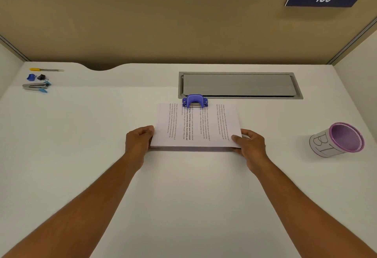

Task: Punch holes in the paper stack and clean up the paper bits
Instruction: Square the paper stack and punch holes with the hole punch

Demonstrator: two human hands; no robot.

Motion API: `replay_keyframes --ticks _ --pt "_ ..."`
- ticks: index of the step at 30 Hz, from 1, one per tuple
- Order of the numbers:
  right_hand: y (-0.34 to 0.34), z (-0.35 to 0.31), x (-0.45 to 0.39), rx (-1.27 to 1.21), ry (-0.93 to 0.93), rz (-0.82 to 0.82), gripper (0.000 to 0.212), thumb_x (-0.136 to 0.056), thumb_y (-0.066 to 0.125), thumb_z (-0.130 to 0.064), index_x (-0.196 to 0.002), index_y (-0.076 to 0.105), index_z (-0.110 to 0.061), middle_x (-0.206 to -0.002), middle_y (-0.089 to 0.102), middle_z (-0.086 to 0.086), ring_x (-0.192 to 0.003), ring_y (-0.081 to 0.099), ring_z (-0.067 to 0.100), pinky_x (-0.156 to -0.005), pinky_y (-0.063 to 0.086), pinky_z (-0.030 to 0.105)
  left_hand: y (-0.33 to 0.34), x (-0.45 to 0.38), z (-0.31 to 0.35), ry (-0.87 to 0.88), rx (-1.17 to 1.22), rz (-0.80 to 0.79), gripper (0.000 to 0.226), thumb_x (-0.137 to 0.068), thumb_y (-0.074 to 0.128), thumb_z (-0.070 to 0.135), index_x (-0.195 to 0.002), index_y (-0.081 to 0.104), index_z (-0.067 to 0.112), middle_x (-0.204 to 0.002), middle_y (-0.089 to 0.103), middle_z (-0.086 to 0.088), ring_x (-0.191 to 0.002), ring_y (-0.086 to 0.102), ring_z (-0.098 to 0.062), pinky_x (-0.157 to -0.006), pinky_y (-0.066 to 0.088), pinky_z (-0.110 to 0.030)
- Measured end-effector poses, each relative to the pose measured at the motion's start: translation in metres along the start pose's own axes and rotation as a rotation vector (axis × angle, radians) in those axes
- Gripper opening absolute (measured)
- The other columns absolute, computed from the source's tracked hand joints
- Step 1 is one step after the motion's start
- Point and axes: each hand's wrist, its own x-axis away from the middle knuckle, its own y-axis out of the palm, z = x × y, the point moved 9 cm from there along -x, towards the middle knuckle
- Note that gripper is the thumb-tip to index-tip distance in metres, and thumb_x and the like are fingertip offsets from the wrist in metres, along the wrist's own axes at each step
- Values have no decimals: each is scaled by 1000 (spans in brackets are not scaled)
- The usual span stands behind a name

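the paper stack lies flat on the desk, roughly mid-desk and a little toward the far edge, printed side up with the text running sideways to you. its far edge is slid into the mouth of the blue hole punch, which sits just in front of the grey cable hatch set into the desk. i can't tell whether any holes are cut yet: the punched edge is hidden under the punch, and no paper bits show on the desk around it. my guess is you are at the aligning step, so pressing the punch and all the clean-up are left to do.

your left hand grips the near left corner of the stack, fingers curled around the left edge. your right hand holds the near right corner, thumb on top of the sheets and fingers under. both hands are closed on the paper, at opposite ends of its near edge, and neither touches the punch.

further out, a purple mesh cup stands near the right edge of the desk, well apart from the stack. a stapler, binder clips and a pen sit by the far left corner.
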Motion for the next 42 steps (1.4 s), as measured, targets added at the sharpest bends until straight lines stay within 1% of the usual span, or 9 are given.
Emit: replay_keyframes --ticks 6,10,15,18,21,26,30,33,42 --pt "0 4 1 -39 -1 -3 27 -92 74 3 -116 68 -9 -113 75 10 -91 77 19 -62 65 27 0 47 -33 -214 543 9 39 -104 65 43 -115 65 5 -110 77 -17 -87 82 -28 -67 68 -37" --pt "1 8 2 -38 13 5 30 -93 74 2 -121 67 -6 -113 74 9 -95 76 21 -69 67 32 35 94 -64 -292 667 -68 49 -98 68 50 -121 63 7 -117 75 -20 -90 83 -27 -65 68 -36" --pt "2 11 5 -48 16 4 22 -93 74 1 -110 69 -12 -109 74 6 -91 74 16 -65 66 27 109 126 -61 -365 636 -282 35 -98 76 21 -131 71 10 -127 75 -19 -105 81 -29 -77 68 -38" --pt "2 10 6 -10 13 15 30 -94 74 -1 -122 67 -7 -113 73 7 -94 74 17 -68 66 28 133 120 -45 -319 665 -267 40 -95 77 3 -133 69 13 -127 78 -15 -115 77 -33 -87 68 -42" --pt "2 10 5 -23 3 17 24 -93 74 -1 -115 69 -10 -111 75 7 -92 74 15 -64 65 25 139 112 -41 -296 686 -189 51 -96 72 -8 -142 63 11 -133 74 -15 -119 74 -35 -81 69 -40" --pt "-6 8 1 126 -8 36 18 -90 81 -13 -103 70 -19 -104 75 0 -97 73 21 -89 64 45 136 107 -53 -325 715 -138 58 -95 67 -15 -147 58 10 -132 74 -14 -115 75 -35 -73 69 -38" --pt "-15 -23 10 454 -253 194 33 -93 77 -29 -120 64 -17 -102 69 -3 -105 70 27 -87 61 42 135 104 -59 -341 732 -122 59 -94 69 -15 -148 58 8 -131 74 -14 -109 77 -31 -71 68 -37" --pt "7 -55 24 707 -556 265 40 -98 70 -30 -134 59 -16 -127 62 6 -117 62 29 -98 56 48 136 102 -60 -330 735 -122 60 -95 69 -15 -149 57 10 -132 74 -13 -109 77 -30 -71 68 -36" --pt "143 -85 15 1116 -841 -61 59 -99 67 -27 -152 44 -15 -162 42 11 -146 44 30 -121 36 42 140 100 -55 -266 716 -141 65 -97 67 -11 -152 54 22 -133 73 -7 -110 78 -32 -77 68 -40"
